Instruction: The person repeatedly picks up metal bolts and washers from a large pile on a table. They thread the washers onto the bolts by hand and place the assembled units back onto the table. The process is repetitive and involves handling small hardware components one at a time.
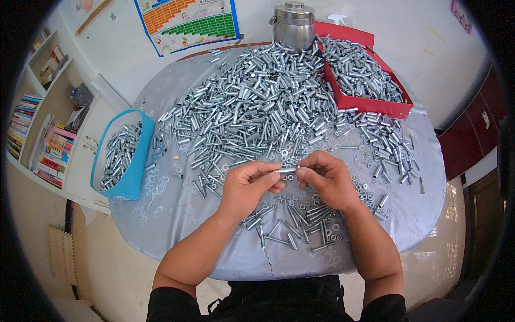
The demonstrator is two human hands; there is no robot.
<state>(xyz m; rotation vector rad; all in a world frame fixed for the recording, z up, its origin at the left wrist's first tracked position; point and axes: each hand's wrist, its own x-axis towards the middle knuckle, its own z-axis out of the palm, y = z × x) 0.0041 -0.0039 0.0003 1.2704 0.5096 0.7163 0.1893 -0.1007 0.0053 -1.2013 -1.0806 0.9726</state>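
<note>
A short silvery metal sleeve (287, 170) lies level between my two hands, above the middle of the table. My left hand (248, 186) pinches its left part between thumb and fingers. At its right end the thumb and fingertips of my right hand (331, 182) are closed; whether they also hold a small nut or washer is hidden. Loose washers and nuts (289, 154) are scattered just beyond my fingers. Closer to me, between my forearms, lie several long bolts (316, 219). A large heap of metal sleeves (257, 96) covers the far side.
On the left stands a blue fabric bin (142, 161) with metal sleeves inside. A red box (373, 109), also full of sleeves, sits at the far right beside a steel lidded pot (294, 29). A grey patterned cloth (177, 231) covers the oval table. Bookshelves (43, 112) are at far left.
</note>
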